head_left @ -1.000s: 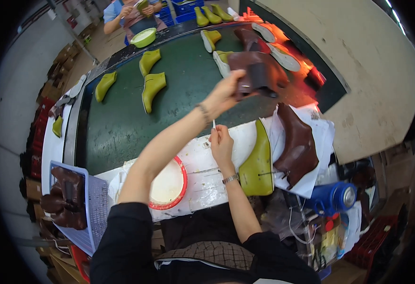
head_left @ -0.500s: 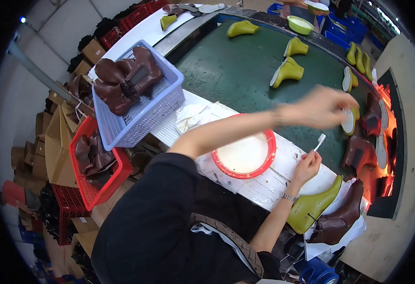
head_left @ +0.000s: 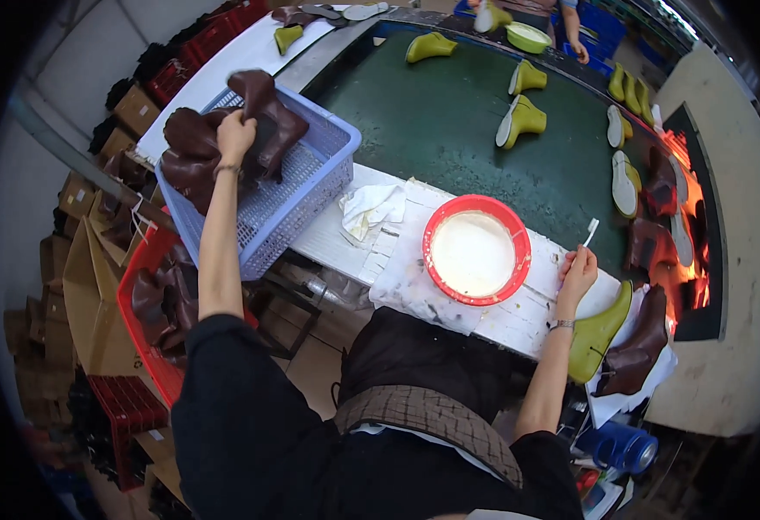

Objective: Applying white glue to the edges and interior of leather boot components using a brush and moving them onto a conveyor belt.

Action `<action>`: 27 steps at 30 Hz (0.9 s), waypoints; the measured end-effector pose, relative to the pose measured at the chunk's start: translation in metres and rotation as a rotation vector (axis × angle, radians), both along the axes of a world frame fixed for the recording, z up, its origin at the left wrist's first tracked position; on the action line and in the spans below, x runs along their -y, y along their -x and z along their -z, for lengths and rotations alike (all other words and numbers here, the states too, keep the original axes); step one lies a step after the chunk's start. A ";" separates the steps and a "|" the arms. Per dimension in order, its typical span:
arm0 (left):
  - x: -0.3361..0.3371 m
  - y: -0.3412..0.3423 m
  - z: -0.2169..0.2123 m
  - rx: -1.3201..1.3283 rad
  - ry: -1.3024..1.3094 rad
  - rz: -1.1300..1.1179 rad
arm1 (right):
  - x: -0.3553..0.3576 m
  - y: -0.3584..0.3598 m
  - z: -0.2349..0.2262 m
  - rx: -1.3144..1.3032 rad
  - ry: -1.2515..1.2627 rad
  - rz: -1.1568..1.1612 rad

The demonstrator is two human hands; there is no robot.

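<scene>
At the left, my left hand (head_left: 236, 139) is closed on a dark brown leather boot (head_left: 276, 130) on top of the blue plastic basket (head_left: 351, 156). Other brown boots (head_left: 188, 152) lie beside it in the basket. My right hand (head_left: 578, 274) pinches a white toothbrush-like brush (head_left: 592, 227), its bristle head pointing up. Between my hands, a red basin (head_left: 525, 256) of creamy white liquid (head_left: 471, 251) rests on the white bench (head_left: 371, 257). A yellow-green boot (head_left: 599, 334) and a brown boot (head_left: 640, 342) stand near my right wrist.
Yellow-green boots (head_left: 520, 121) and brown boots (head_left: 660, 186) lie on the green conveyor belt (head_left: 415, 130), which leads to an orange-glowing opening (head_left: 696, 217). A crumpled white cloth (head_left: 371, 208) lies by the basin. Below the basket is a red crate (head_left: 137, 334). Another person's hand (head_left: 579, 52) shows beyond the belt.
My left hand has swung from above the belt at the right over to the basket and taken hold of a brown boot. My right hand still holds the brush.
</scene>
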State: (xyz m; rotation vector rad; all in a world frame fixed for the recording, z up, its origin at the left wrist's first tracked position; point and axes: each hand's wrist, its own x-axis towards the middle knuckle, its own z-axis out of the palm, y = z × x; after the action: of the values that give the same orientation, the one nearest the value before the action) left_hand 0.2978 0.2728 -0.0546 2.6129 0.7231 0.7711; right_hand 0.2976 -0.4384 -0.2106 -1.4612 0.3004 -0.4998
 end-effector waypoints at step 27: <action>0.291 0.182 -0.015 -0.744 1.298 0.679 | -0.100 0.090 -0.153 0.074 0.987 -0.453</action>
State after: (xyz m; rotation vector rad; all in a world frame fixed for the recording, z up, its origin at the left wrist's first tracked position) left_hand 0.1160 -0.0179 -0.0394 1.5909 0.2397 -0.7186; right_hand 0.2074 -0.3388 -0.0579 -2.3722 -0.4060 -0.3290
